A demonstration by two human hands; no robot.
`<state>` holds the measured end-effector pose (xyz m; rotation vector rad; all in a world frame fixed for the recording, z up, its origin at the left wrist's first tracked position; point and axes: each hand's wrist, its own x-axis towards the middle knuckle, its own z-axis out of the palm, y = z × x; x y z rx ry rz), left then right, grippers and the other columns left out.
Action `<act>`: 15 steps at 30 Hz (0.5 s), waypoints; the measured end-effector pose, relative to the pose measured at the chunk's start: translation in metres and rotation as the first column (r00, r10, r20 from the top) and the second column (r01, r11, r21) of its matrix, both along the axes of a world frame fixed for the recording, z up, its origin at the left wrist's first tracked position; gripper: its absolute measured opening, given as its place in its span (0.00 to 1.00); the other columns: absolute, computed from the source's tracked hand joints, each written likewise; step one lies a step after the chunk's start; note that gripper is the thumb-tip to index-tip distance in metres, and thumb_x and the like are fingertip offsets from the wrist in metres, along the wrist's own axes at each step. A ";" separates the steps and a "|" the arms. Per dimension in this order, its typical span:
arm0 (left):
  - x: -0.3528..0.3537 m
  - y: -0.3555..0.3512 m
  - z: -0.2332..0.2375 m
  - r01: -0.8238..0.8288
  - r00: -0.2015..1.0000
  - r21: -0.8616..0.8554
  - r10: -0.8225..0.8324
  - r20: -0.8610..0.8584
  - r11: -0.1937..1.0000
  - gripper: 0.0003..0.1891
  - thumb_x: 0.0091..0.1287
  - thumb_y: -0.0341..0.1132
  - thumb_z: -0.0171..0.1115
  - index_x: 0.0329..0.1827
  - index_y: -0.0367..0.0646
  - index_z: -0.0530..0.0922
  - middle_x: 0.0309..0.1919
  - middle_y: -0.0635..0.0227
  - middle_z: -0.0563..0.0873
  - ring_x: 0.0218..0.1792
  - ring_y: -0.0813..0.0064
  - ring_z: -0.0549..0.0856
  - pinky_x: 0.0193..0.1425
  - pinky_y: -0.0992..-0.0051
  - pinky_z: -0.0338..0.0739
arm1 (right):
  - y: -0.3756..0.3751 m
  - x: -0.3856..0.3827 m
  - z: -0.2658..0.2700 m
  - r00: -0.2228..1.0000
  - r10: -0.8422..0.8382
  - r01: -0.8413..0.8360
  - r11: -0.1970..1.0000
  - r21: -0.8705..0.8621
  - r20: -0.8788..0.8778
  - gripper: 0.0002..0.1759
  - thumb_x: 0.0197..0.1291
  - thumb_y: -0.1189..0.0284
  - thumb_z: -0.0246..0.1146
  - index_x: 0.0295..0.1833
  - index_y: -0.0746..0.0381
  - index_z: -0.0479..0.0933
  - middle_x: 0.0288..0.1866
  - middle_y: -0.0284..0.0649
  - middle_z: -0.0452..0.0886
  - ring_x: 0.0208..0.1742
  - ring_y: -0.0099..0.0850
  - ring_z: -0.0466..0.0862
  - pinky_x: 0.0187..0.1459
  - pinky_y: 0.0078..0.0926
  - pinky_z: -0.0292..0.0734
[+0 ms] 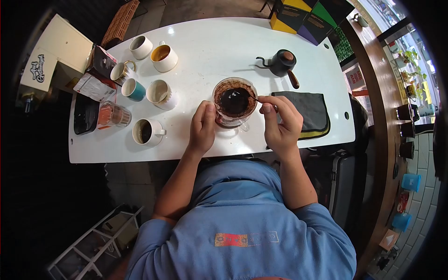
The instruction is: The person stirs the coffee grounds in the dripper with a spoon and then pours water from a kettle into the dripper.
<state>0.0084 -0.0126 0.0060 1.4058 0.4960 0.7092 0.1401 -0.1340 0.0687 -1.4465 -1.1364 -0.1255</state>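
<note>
Clasping the left wall of a glass dripper (232, 122) at the centre of the frame with the left hand (204, 126), fingers curled shut against the glass. Pinching the handle of a thin spoon (254, 98) between thumb and fingertips of the right hand (280, 123), just right of the dripper, and dipping its tip into the dark wet coffee (233, 100) inside. Resting the dripper on a white table (210, 51), near its lower edge. Showing also a black kettle (282, 63) to the upper right of the dripper, a grey cloth (310, 112) just right of the right hand, and a cluster of cups (158, 91) at left, well apart from both hands.
</note>
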 end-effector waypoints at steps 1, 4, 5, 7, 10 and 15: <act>0.000 0.000 -0.001 -0.005 1.000 0.003 0.005 0.020 1.000 0.15 0.75 0.40 0.39 0.33 0.41 0.68 0.24 0.76 0.71 0.27 0.87 0.69 0.34 0.84 0.66 | 0.000 0.000 -0.002 1.000 -0.006 0.006 1.000 -0.019 -0.008 0.05 0.55 0.83 0.61 0.38 0.69 0.78 0.29 0.42 0.80 0.27 0.26 0.79 0.29 0.18 0.73; -0.001 0.001 -0.007 -0.001 0.999 0.026 0.000 0.036 1.000 0.14 0.75 0.39 0.40 0.33 0.41 0.68 0.24 0.76 0.70 0.27 0.87 0.69 0.35 0.84 0.67 | 0.000 -0.004 -0.008 0.999 -0.032 0.029 0.997 -0.075 -0.035 0.05 0.55 0.83 0.61 0.38 0.69 0.78 0.28 0.42 0.80 0.26 0.26 0.79 0.29 0.18 0.73; -0.001 0.001 -0.007 0.002 1.000 0.019 -0.003 0.030 1.000 0.14 0.75 0.39 0.40 0.33 0.41 0.68 0.24 0.76 0.70 0.27 0.87 0.69 0.35 0.84 0.67 | 0.000 -0.006 -0.011 0.999 -0.035 0.031 0.996 -0.083 -0.041 0.05 0.55 0.83 0.61 0.38 0.69 0.78 0.28 0.42 0.80 0.26 0.26 0.79 0.29 0.18 0.73; -0.002 -0.001 0.001 -0.005 1.000 0.027 0.005 0.009 1.000 0.14 0.75 0.38 0.40 0.33 0.41 0.68 0.25 0.76 0.70 0.28 0.87 0.69 0.35 0.84 0.67 | 0.001 -0.010 -0.016 0.983 -0.025 0.013 0.998 -0.069 -0.180 0.05 0.56 0.83 0.60 0.38 0.70 0.78 0.28 0.41 0.80 0.26 0.26 0.79 0.29 0.18 0.72; -0.001 -0.003 0.010 0.004 1.000 0.038 -0.004 -0.006 0.999 0.14 0.75 0.38 0.38 0.31 0.44 0.65 0.24 0.80 0.62 0.26 0.88 0.59 0.31 0.85 0.56 | 0.000 -0.011 -0.015 0.991 -0.031 0.027 0.999 -0.032 -0.129 0.04 0.57 0.83 0.58 0.38 0.70 0.77 0.28 0.42 0.79 0.25 0.26 0.77 0.28 0.18 0.71; -0.001 -0.003 0.009 0.000 1.000 0.038 0.000 -0.002 0.999 0.13 0.75 0.38 0.39 0.31 0.44 0.65 0.24 0.80 0.62 0.26 0.89 0.58 0.30 0.85 0.54 | -0.008 -0.014 -0.011 0.993 -0.015 0.018 1.000 0.025 -0.113 0.05 0.58 0.82 0.57 0.38 0.71 0.76 0.28 0.44 0.78 0.24 0.26 0.76 0.26 0.18 0.69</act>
